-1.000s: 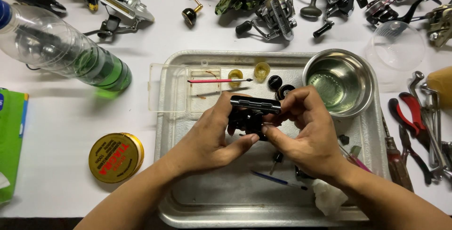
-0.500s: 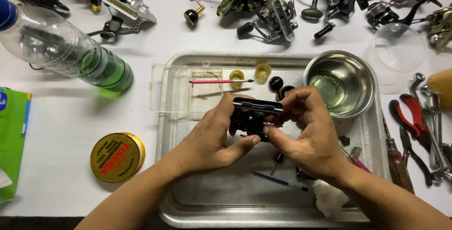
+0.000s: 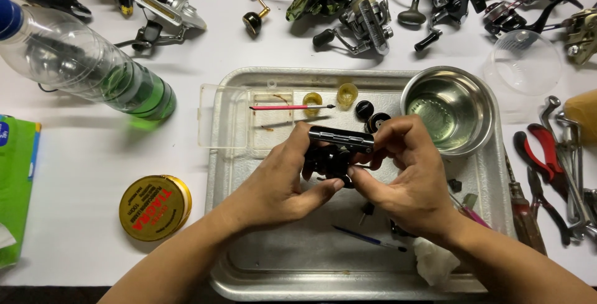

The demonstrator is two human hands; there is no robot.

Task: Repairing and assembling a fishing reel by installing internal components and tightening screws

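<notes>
Reel body [image 3: 339, 148] between left hand [image 3: 280, 183], right hand [image 3: 407, 179].

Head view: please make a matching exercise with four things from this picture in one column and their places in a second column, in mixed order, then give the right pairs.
Things:
1. black fishing reel part
2. steel bowl
3. round gold tin
4. plastic bottle with green liquid

Places:
A. on the white table, left of the metal tray, near its front
B. held between the left hand and the right hand
C. lying on its side at the far left of the table
D. in the far right corner of the tray

Pairs: 1-B, 2-D, 3-A, 4-C
</notes>
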